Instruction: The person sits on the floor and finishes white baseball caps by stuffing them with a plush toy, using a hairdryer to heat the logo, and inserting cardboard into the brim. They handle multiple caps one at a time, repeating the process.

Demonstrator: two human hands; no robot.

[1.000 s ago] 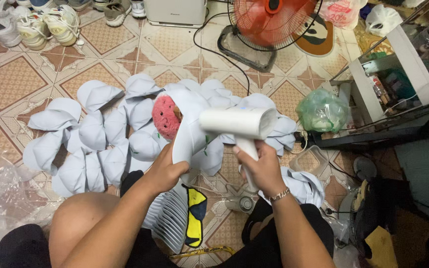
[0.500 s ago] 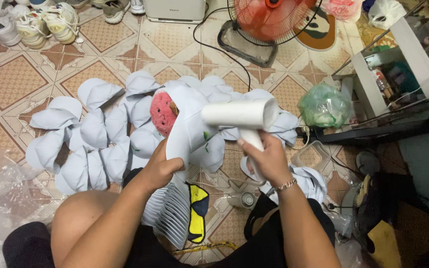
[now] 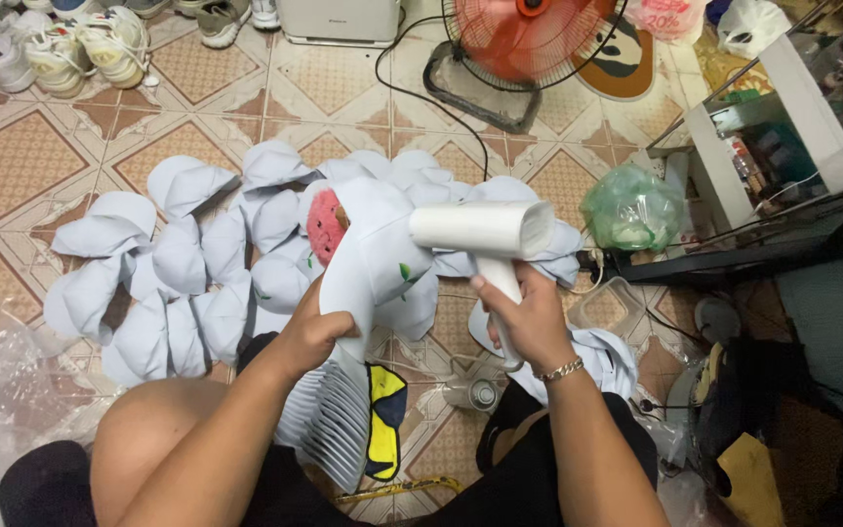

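Your left hand (image 3: 316, 332) is clenched on a pale blue cap (image 3: 368, 263) with a pink patch, your right hand (image 3: 529, 317) grasping a white hair dryer (image 3: 485, 232) aimed at it

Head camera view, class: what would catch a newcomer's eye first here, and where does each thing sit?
At the centre, the right hand holds a white hair dryer by its handle, aimed at a pale blue cap with a pink patch gripped by the left hand. Behind them, a spread of pale blue caps lies on the tiled floor. A red fan stands at the top.
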